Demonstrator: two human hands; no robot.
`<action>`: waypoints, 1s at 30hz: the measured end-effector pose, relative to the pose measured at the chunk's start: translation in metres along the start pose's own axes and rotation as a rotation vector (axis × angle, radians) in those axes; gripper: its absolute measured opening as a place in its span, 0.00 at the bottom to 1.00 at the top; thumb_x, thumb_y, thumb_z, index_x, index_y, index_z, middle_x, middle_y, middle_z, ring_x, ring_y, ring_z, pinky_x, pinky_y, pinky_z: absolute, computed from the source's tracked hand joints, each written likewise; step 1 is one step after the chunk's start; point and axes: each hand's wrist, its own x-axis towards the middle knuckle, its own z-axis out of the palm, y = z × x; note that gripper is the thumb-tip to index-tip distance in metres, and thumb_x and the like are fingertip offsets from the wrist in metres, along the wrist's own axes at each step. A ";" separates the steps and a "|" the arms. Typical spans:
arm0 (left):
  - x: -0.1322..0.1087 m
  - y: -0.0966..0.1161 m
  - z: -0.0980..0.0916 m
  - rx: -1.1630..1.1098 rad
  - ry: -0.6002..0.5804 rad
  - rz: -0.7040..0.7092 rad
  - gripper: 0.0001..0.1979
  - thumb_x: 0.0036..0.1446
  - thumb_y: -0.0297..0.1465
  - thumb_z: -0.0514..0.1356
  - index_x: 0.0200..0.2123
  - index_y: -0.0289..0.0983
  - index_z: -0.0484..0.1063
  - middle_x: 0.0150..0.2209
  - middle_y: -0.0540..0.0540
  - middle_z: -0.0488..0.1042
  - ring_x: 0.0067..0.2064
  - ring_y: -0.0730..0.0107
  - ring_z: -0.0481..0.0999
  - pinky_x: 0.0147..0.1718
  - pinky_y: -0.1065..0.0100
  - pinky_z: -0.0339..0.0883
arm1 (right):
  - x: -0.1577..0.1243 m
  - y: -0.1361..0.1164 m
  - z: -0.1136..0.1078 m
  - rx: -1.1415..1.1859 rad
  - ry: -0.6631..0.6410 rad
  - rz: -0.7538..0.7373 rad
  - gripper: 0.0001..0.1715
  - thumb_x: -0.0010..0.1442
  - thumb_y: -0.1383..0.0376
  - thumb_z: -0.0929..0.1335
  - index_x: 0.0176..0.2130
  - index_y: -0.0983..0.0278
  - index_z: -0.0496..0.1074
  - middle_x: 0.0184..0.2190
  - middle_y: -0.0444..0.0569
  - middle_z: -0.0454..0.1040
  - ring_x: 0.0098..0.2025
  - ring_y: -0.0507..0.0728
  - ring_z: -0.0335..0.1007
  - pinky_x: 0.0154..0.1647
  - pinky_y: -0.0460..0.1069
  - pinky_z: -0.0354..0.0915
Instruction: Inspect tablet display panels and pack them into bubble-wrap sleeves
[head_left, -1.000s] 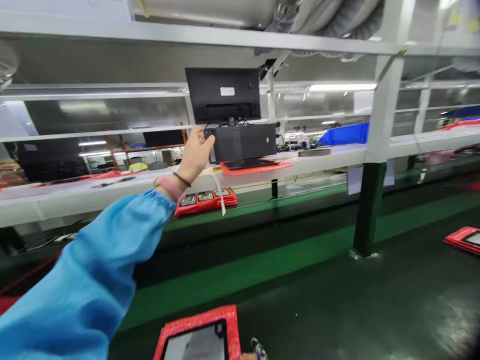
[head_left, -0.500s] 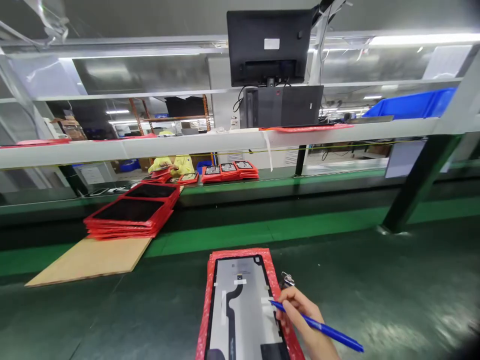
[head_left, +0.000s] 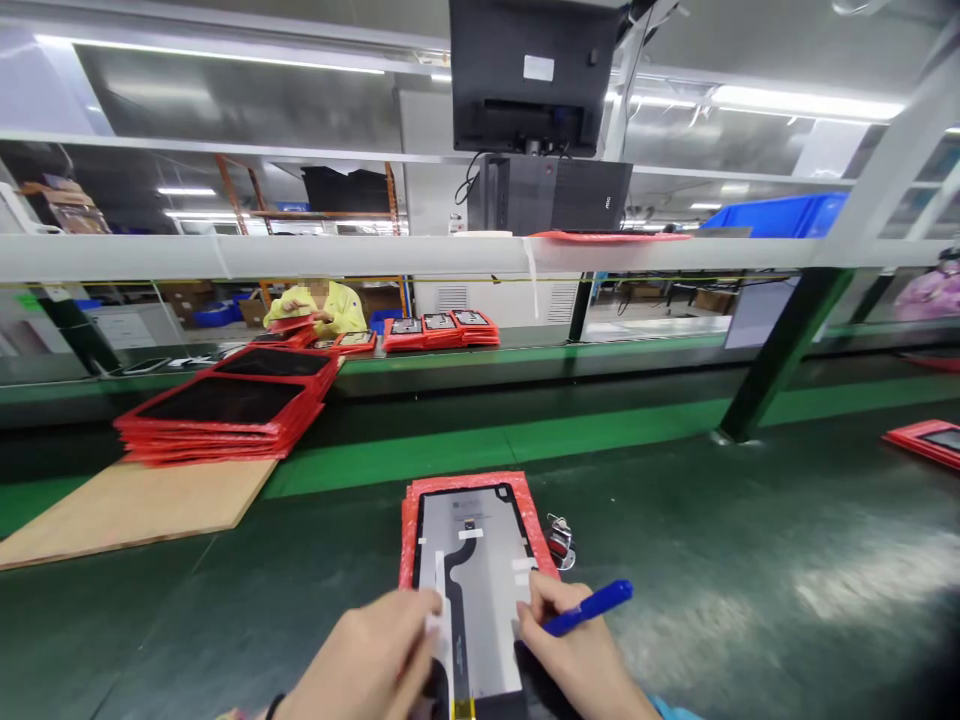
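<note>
A tablet screen panel (head_left: pixel 491 590) lies back side up, grey with a black edge and a dark ribbon cable (head_left: pixel 459 610) down it. Under it is a red bubble-wrap sheet (head_left: pixel 534 505). My right hand (head_left: pixel 581 645) rests at the panel's right edge, closed round a blue pen (head_left: pixel 592 606) whose tip is hidden by the fingers. Over the lower left side, my left hand (head_left: pixel 367 650) is blurred, thumb and finger pinched together. A small white bit shows at those fingertips, too smeared to name. White labels (head_left: pixel 525 564) sit on the panel near the right hand.
Just right of the panel lies a small metal-and-red object (head_left: pixel 560 542). At left, red-wrapped panels (head_left: pixel 225 405) are stacked on a wooden board (head_left: pixel 150 500). A person in yellow (head_left: pixel 337 305) works beyond the shelf. A green post (head_left: pixel 784 360) stands at right.
My left hand has come into view over the panel's lower left. My right hand has shifted slightly down and left, and the pen now tilts up to the right. The camera view has shifted.
</note>
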 end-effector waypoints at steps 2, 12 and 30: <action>0.013 -0.012 -0.004 -0.253 0.021 -0.255 0.04 0.56 0.34 0.57 0.34 0.41 0.70 0.27 0.50 0.70 0.29 0.69 0.68 0.29 0.71 0.62 | 0.000 -0.002 0.001 -0.019 0.000 -0.004 0.15 0.51 0.65 0.61 0.19 0.59 0.49 0.15 0.38 0.53 0.20 0.51 0.51 0.24 0.48 0.47; 0.030 -0.027 -0.008 -0.944 0.031 -0.784 0.18 0.40 0.30 0.64 0.38 0.34 0.71 0.36 0.44 0.74 0.37 0.64 0.74 0.37 0.65 0.66 | 0.000 0.000 0.004 0.045 0.050 0.046 0.16 0.47 0.64 0.62 0.17 0.59 0.47 0.14 0.38 0.50 0.19 0.50 0.49 0.23 0.48 0.46; 0.074 0.011 0.002 -1.070 -0.024 -0.730 0.16 0.37 0.26 0.67 0.34 0.32 0.72 0.26 0.44 0.78 0.27 0.64 0.76 0.28 0.67 0.68 | 0.007 -0.002 -0.003 0.707 -0.075 0.207 0.23 0.45 0.54 0.75 0.21 0.62 0.61 0.15 0.38 0.65 0.20 0.49 0.60 0.24 0.44 0.56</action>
